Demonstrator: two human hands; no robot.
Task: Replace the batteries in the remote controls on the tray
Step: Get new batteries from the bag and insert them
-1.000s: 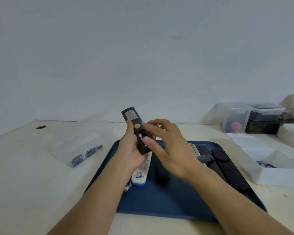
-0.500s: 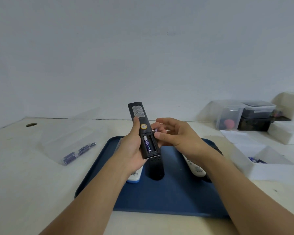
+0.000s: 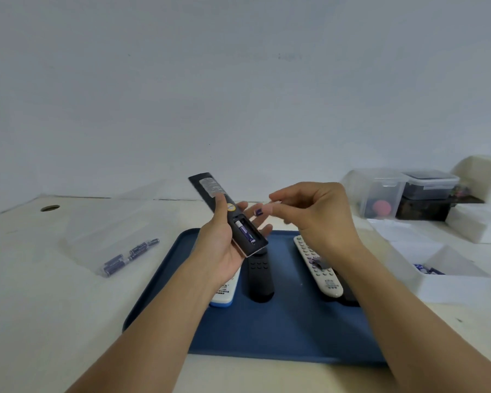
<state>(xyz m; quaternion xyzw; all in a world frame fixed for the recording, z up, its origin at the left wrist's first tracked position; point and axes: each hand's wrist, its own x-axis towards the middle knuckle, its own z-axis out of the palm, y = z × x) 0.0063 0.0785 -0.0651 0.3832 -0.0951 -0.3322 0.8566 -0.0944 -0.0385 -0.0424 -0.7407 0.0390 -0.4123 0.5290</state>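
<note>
At frame centre, the left hand (image 3: pixel 224 245) grips a black remote (image 3: pixel 224 211), back up, one battery (image 3: pixel 245 231) showing in its open compartment. The right hand (image 3: pixel 312 214) pinches a second battery (image 3: pixel 259 212) just beside it, above the blue tray (image 3: pixel 159 282).

Pale table (image 3: pixel 40 321) under blue tray (image 3: pixel 159 282), battery pack (image 3: pixel 128 255), boxes (image 3: pixel 425 194).

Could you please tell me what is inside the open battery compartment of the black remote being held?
One purple battery lies in the compartment of the black remote that the left hand grips. The slot beside it looks empty, though its far side is partly hidden.
</note>
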